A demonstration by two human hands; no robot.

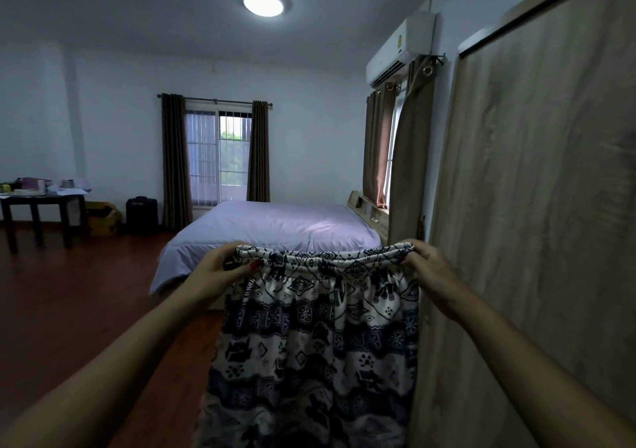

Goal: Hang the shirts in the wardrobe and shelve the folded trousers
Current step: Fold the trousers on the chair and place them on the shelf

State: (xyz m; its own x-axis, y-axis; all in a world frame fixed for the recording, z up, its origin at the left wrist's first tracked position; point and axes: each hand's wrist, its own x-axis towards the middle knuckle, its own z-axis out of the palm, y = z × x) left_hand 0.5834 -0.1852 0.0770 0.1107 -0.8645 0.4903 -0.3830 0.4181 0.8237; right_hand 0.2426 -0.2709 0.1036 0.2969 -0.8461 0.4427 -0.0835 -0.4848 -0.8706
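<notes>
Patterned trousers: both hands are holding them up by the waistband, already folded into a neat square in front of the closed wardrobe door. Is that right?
Not quite. The head view shows the patterned trousers hanging unfolded at full length, not folded into a square. The rest stands: the left hand and right hand each pinch an end of the waistband, beside the closed wardrobe door.

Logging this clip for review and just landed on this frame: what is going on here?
A person stands in a bedroom and holds up white trousers with a dark blue print by the elastic waistband, the left hand pinching one end and the right hand the other. The cloth hangs open, not folded. The pale wood-grain wardrobe door on the right looks shut. A bed with a lilac cover stands behind.
</notes>
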